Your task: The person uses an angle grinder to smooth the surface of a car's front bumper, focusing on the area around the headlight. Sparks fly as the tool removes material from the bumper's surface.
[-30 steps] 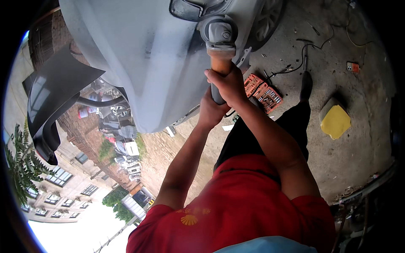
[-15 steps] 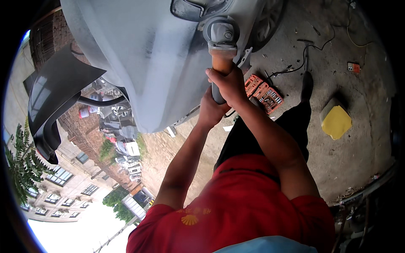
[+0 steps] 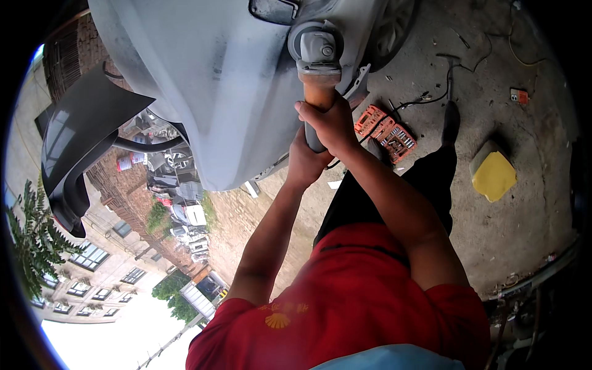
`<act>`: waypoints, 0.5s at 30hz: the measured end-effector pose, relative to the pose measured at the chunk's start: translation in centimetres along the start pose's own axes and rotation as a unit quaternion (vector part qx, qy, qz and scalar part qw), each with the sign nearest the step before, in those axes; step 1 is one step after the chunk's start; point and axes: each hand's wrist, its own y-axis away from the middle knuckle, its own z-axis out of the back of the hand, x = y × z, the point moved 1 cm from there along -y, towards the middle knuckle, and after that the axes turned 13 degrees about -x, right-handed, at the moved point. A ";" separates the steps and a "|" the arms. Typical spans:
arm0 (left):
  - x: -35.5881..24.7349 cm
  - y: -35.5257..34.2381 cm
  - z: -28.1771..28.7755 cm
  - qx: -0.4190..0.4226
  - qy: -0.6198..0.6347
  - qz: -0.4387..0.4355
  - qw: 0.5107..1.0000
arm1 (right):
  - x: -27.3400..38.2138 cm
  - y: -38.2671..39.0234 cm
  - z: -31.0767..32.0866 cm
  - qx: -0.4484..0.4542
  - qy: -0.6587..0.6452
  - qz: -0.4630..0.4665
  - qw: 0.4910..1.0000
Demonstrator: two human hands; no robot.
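Both my hands hold a power tool with a grey head (image 3: 316, 48) and an orange body (image 3: 320, 94). Its head is pressed against a grey, primed car body panel (image 3: 203, 80). My right hand (image 3: 331, 123) is wrapped around the orange body just behind the head. My left hand (image 3: 304, 163) grips the dark rear end of the handle below it. Both arms reach out from my red shirt (image 3: 364, 296).
An open orange socket set case (image 3: 385, 131) lies on the concrete ground by my dark trouser leg. A yellow block (image 3: 493, 177) sits to the right, and a black cable (image 3: 441, 95) runs across the ground. A loose black body part (image 3: 80, 139) is at the left.
The tool head and both hands have shifted only slightly along the panel. The grip is unchanged.
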 end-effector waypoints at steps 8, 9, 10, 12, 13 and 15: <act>1.9 -0.6 -0.6 0.002 0.031 -0.011 0.999 | 0.4 0.5 0.7 0.007 0.056 0.003 0.998; 2.5 -0.8 -0.5 0.004 0.032 -0.028 0.999 | 0.6 0.3 0.6 0.010 0.060 -0.001 0.998; 3.2 -0.3 -0.5 0.004 0.025 -0.016 1.000 | 0.6 0.3 0.6 0.012 0.065 -0.006 0.998; 1.5 -0.1 -0.4 0.009 0.014 -0.003 1.000 | 0.4 0.3 0.5 -0.012 0.074 -0.014 0.997; 0.6 0.0 -0.4 0.017 0.044 0.013 0.999 | 0.3 0.1 0.5 -0.010 0.071 -0.012 0.997; 0.4 0.2 -0.6 0.011 0.026 0.033 0.999 | 0.5 0.2 0.7 -0.007 0.075 0.000 0.997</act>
